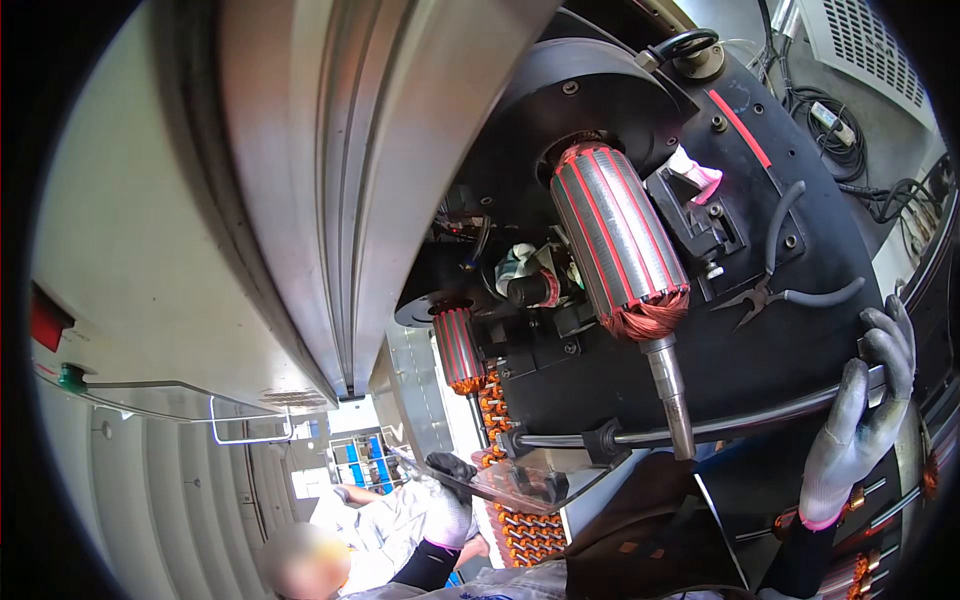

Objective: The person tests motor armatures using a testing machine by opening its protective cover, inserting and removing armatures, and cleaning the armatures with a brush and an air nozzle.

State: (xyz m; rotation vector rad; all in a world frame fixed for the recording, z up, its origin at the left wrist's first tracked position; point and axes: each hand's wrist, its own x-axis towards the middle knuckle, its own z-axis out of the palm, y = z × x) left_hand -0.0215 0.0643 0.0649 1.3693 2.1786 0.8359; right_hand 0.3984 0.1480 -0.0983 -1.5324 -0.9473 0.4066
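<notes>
My left hand (450,490), in a pale glove with dark fingertips, is at lower centre. Its fingers curl at the edge of a clear plastic guard (510,488). At the right, my right hand (860,415) wears a grey-and-white glove. Its fingers are stretched out and its thumb apart, against the end of a metal rod (740,425). Between my hands, a large motor armature (620,235) with red slot strips and copper windings sits in a black round holder (570,100). Its bare shaft points down towards me. Grey-handled pliers (768,290) lie opened on the black machine top.
A second armature (458,350) sits in another holder at left. Racks of copper-wound parts (525,535) stand below. A person (385,520) in pale clothes is behind my left hand. A big metal column (350,180) fills the left. Cables (845,140) coil at upper right.
</notes>
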